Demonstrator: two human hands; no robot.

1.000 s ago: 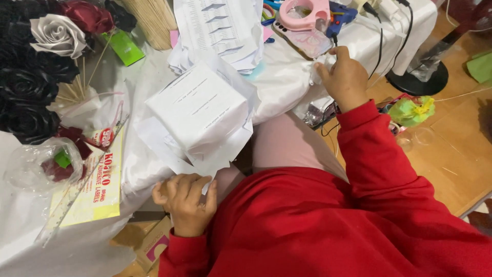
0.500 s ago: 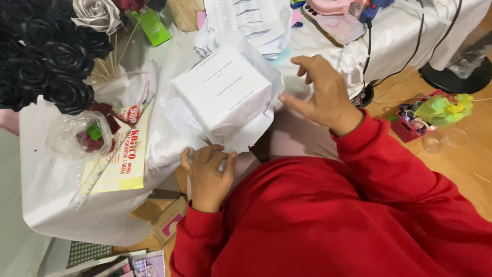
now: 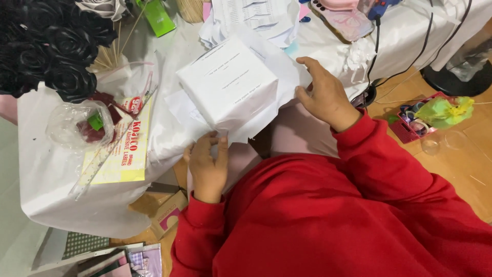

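A white box (image 3: 230, 84) partly wrapped in white paper sits at the near edge of a table draped in a white cloth (image 3: 46, 184). My left hand (image 3: 207, 164), in a red sleeve, pinches the paper's lower edge just below the box. My right hand (image 3: 325, 95) rests at the box's right side, fingers curled on the paper there.
Black paper roses (image 3: 46, 51) and a grey rose (image 3: 102, 7) lie at the top left, above a clear bag (image 3: 77, 123), a yellow label sheet (image 3: 120, 149) and a ruler (image 3: 110, 149). A phone (image 3: 348, 20) lies behind the box. On the wooden floor at right stands a small box of ribbons (image 3: 425, 115).
My right hand came back from the far right of the table to the box's right side. My left hand shifted up to the paper's lower edge. The view moved closer.
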